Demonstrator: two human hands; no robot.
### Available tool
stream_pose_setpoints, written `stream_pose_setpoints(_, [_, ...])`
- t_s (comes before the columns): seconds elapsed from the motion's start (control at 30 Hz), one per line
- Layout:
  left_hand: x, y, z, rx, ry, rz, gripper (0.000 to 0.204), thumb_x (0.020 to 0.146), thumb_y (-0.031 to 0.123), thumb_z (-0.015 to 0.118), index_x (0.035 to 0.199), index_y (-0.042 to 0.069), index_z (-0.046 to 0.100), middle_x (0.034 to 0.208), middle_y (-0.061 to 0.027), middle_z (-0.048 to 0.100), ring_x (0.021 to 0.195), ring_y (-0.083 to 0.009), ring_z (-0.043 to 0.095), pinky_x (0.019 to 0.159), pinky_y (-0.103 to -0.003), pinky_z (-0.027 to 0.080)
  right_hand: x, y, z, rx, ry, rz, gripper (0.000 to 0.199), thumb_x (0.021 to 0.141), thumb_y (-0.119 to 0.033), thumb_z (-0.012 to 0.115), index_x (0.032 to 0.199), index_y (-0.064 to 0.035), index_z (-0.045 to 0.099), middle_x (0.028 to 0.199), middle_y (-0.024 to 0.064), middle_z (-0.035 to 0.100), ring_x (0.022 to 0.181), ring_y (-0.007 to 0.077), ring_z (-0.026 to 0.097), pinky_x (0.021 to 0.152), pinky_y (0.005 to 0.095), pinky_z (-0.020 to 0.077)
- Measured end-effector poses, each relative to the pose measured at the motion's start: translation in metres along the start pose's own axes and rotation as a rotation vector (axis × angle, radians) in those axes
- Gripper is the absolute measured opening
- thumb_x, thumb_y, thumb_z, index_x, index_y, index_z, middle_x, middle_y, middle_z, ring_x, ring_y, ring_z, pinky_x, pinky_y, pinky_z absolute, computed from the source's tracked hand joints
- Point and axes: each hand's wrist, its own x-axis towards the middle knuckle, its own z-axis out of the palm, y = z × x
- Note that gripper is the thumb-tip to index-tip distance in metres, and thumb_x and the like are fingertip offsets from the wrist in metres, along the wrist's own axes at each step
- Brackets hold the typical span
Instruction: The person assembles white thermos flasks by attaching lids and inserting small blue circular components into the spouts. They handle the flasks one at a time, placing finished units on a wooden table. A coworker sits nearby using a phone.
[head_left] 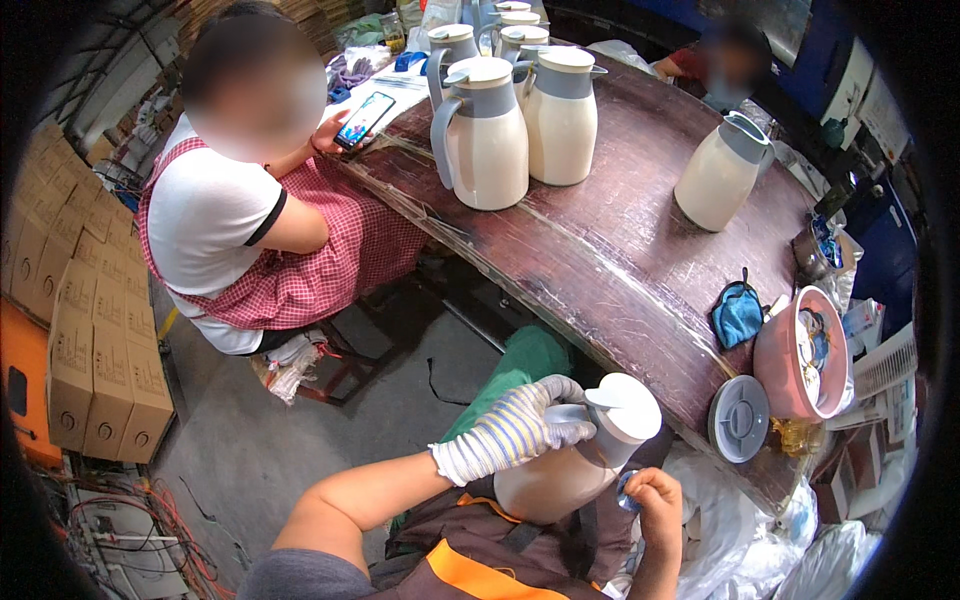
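On my lap stands a cream thermos jug (560, 480) with a grey collar and a white lid, tilted slightly. My left hand (530, 425), in a striped work glove, is closed around its grey handle beside the lid. Low on the jug's right side, my bare right hand (658, 500) pinches a small round bluish piece (627, 491); its kind is not clear. On the table, a cream jug without a white lid (712, 180) stands apart. A grey round plastic lid (739, 419) lies near the table's edge, close to my right hand.
More lidded jugs (487, 150) stand at the far left of the brown table (620, 260). A pink bucket (765, 360) and a blue pouch (738, 312) sit at right. A seated person (230, 230) holds a phone; another person sits across. Cartons (100, 370) line the left.
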Motion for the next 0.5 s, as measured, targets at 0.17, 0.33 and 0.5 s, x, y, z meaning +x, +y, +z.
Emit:
stream_pose_setpoints(0.17, [0.004, -0.011, -0.004, -0.168, -0.139, -0.013, 0.041, 0.079, 0.013, 0.074, 0.114, 0.001, 0.056, 0.093, -0.0054, 0.066, 0.082, -0.0097, 0.059, 0.072, -0.027, 0.049, 0.003, -0.002, 0.005, -0.015, 0.020, 0.097, 0.013, 0.080, -0.004, 0.055, 0.084, 0.0012, 0.066, 0.078, 0.0011, 0.064, 0.072, 0.0076, 0.055, 0.067, 0.0214, 0.0425])
stream_pose_setpoints(0.33, [-0.005, 0.005, -0.009, 0.226, -0.097, 0.041, 0.049, 0.076, 0.018, 0.077, 0.116, 0.002, 0.053, 0.100, -0.0063, 0.062, 0.095, -0.0112, 0.057, 0.086, -0.028, 0.048, 0.000, 0.012, 0.009, 0.139, -0.008, 0.063, 0.014, 0.085, -0.005, 0.056, 0.092, 0.0007, 0.066, 0.083, 0.0005, 0.065, 0.073, 0.0066, 0.055, 0.069, 0.0209, 0.0430])
stream_pose_setpoints(0.5, [-0.006, 0.002, -0.001, 0.186, 0.008, 0.093, 0.047, 0.077, 0.021, 0.076, 0.114, 0.001, 0.056, 0.097, -0.0073, 0.064, 0.090, -0.0120, 0.059, 0.083, -0.028, 0.049, -0.011, -0.002, 0.018, 0.055, -0.019, 0.082, 0.012, 0.082, -0.004, 0.056, 0.087, 0.0012, 0.065, 0.080, 0.0004, 0.064, 0.071, 0.0052, 0.053, 0.065, 0.0188, 0.0400])
